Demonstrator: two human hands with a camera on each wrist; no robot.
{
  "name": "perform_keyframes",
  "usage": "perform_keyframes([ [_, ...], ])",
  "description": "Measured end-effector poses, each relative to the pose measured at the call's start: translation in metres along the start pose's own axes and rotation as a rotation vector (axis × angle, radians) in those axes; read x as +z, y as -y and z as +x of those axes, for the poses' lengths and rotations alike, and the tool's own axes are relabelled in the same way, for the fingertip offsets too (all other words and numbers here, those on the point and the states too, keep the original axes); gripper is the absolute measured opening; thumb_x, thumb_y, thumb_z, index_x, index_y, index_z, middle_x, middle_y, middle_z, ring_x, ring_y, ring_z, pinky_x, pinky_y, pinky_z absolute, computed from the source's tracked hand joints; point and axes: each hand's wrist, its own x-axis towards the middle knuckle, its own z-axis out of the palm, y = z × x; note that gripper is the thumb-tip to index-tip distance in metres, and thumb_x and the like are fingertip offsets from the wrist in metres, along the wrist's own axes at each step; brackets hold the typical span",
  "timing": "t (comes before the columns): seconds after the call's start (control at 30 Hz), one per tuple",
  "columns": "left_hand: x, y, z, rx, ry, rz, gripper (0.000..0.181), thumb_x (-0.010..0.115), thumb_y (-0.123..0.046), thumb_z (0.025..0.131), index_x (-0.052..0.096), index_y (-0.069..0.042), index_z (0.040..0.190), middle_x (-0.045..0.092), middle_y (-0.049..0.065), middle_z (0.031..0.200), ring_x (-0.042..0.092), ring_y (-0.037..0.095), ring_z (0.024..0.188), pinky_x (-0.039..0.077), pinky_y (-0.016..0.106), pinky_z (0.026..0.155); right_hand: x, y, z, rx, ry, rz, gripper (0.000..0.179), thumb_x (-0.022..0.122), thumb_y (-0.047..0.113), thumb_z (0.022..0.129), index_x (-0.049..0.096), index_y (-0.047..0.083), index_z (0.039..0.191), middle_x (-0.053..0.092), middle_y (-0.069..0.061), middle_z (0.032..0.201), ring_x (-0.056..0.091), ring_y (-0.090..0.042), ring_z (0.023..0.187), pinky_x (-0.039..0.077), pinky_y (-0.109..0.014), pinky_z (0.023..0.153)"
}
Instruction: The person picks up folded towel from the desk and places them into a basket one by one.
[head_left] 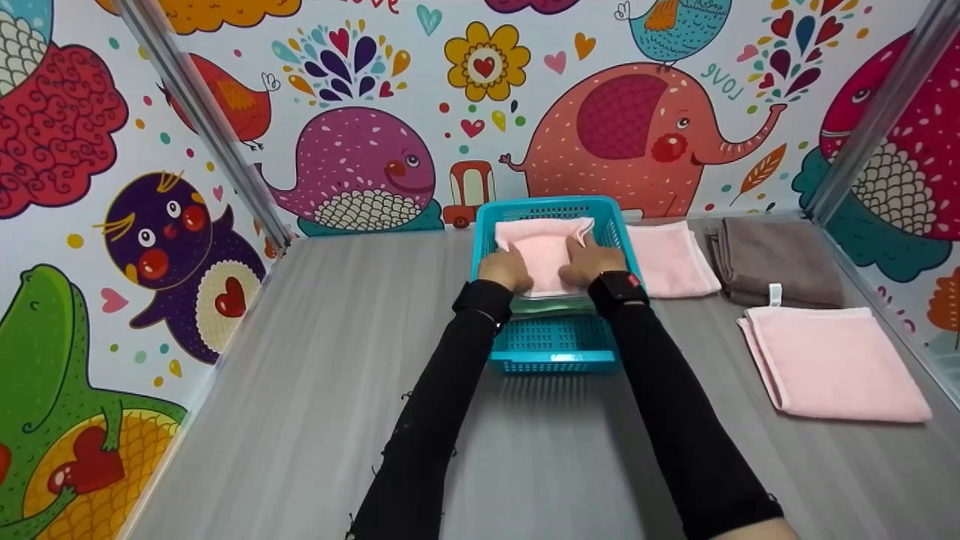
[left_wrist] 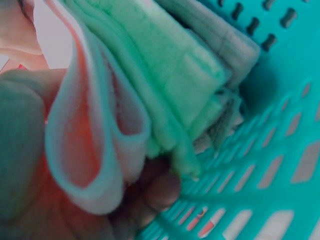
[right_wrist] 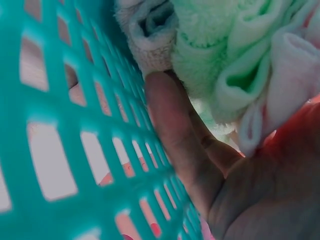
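A teal plastic basket (head_left: 553, 358) stands near the back wall with folded towels in its far part. My left hand (head_left: 505, 270) grips the left edge of a folded pink towel (head_left: 545, 255). Its fingers reach under the folds beside a green towel (left_wrist: 165, 70) in the left wrist view. At the right edge, my right hand (head_left: 596, 264) holds the same pink towel, thumb on it. Its fingers (right_wrist: 172, 120) extend between the towels and the basket's side wall. A greyish towel (right_wrist: 147, 40) lies beyond the green one.
Right of the basket lies another pink towel (head_left: 671, 262), with a folded brown towel (head_left: 780, 259) beside it. A larger folded pink towel (head_left: 840, 364) sits nearer the right edge. The patterned wall (head_left: 465, 112) rises just behind the basket, with metal posts (head_left: 210, 127) at the corners.
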Motion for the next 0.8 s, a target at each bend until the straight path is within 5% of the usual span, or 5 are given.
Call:
perform_keyframes([
  [0.43,-0.0013,0.0001,-0.0033,-0.023,-0.004,-0.109,0.086,0.063,-0.03,0.099,0.016,-0.001,0.165,0.062,0.019,0.133,0.063,0.028,0.107,0.052,0.038,0.1,-0.0006,-0.0008,-0.0032,0.013,-0.019,0.036,0.081,0.05,0.03,0.092,0.023,0.006,0.165,0.022,-0.027,0.168,0.048,-0.05,0.132,0.037,-0.063,0.112],
  [0.8,-0.0044,0.0047,0.0013,0.018,0.006,-0.093,0.087,0.062,-0.029,0.099,0.013,-0.001,0.165,0.063,0.02,0.135,0.063,0.027,0.103,0.053,0.039,0.096,0.0022,-0.0014,-0.0014,0.005,-0.044,0.028,0.079,0.05,0.03,0.091,0.028,0.008,0.164,0.028,-0.026,0.166,0.051,-0.049,0.129,0.039,-0.063,0.111],
])
